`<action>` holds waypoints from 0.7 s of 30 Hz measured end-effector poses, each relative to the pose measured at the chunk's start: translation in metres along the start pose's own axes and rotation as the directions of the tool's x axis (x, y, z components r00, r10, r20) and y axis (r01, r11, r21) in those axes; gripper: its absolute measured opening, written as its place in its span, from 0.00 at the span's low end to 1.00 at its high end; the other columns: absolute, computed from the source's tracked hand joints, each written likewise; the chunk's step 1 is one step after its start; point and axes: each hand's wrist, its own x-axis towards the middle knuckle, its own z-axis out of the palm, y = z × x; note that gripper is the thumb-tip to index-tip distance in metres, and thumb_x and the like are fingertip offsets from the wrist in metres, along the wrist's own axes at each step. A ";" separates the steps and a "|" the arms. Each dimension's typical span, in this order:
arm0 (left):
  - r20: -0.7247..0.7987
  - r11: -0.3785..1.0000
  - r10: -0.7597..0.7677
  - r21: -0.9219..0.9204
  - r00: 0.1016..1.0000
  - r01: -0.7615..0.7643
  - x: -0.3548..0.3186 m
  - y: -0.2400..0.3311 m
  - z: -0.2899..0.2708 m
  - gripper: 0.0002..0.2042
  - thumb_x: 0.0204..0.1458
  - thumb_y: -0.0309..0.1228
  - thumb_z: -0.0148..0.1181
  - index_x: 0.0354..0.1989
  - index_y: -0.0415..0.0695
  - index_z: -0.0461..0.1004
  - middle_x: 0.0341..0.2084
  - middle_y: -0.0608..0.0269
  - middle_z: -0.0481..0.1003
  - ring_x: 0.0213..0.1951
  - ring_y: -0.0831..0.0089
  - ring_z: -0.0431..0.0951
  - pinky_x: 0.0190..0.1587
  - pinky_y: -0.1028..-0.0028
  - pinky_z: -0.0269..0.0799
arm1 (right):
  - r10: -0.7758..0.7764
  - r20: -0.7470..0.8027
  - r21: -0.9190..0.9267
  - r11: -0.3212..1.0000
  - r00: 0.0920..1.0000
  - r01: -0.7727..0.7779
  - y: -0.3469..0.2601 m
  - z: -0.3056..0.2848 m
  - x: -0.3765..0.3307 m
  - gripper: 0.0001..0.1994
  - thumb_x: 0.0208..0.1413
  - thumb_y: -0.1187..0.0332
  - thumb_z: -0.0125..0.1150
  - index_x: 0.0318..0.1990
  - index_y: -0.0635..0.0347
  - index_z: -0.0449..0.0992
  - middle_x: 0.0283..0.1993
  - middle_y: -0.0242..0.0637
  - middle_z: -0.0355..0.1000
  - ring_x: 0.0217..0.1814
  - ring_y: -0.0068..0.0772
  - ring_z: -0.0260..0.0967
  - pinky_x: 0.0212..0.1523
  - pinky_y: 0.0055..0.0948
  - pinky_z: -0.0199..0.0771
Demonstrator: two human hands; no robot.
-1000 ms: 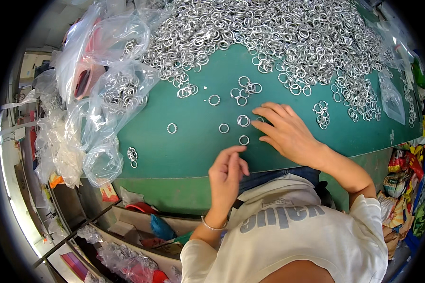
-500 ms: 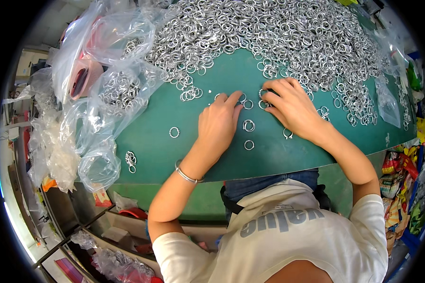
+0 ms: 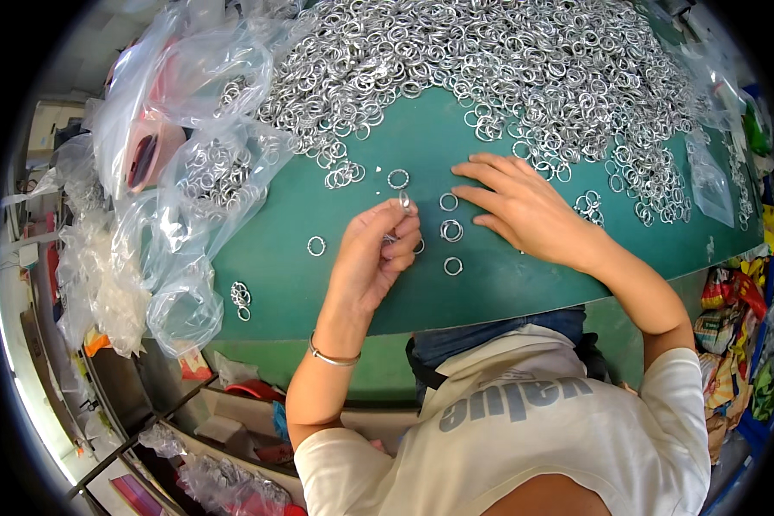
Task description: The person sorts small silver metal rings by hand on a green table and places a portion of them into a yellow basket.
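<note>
Pinched in the fingers of my left hand (image 3: pixel 377 251) is a silver ring (image 3: pixel 405 200); more ring metal shows between its curled fingers. My right hand (image 3: pixel 525 205) rests palm down over the table, fingers spread, its fingertips close to a loose ring (image 3: pixel 448 202). What lies beneath that palm is hidden. Below the loose ring, a small overlapping group of rings (image 3: pixel 451 230) and a lone ring (image 3: pixel 453 266) form a column. A beaded-looking ring (image 3: pixel 397 179) lies just beyond my left hand, and another ring (image 3: pixel 316 246) to its left.
A large heap of silver rings (image 3: pixel 490 60) covers the far side of the green table (image 3: pixel 525 279). Clear plastic bags (image 3: pixel 185 292), one with rings inside, crowd the left. Small ring clusters lie at left (image 3: pixel 241 301) and right (image 3: pixel 588 206). Colourful packages (image 3: pixel 727 318) stand beyond the right edge.
My left hand has turned over and drawn back toward me, lifting a ring in its fingers. My right hand has moved slightly nearer, its fingers now spread, away from the rings it touched.
</note>
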 end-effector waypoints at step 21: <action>0.257 0.118 0.527 0.922 0.810 -0.370 0.010 -0.036 0.039 0.11 0.46 0.21 0.61 0.40 0.39 0.74 0.14 0.67 0.63 0.17 0.83 0.59 0.18 0.80 0.55 | 0.342 -0.190 0.463 0.858 0.920 -0.223 0.014 -0.015 -0.031 0.07 0.48 0.77 0.59 0.35 0.62 0.70 0.30 0.34 0.69 0.32 0.29 0.68 0.35 0.28 0.67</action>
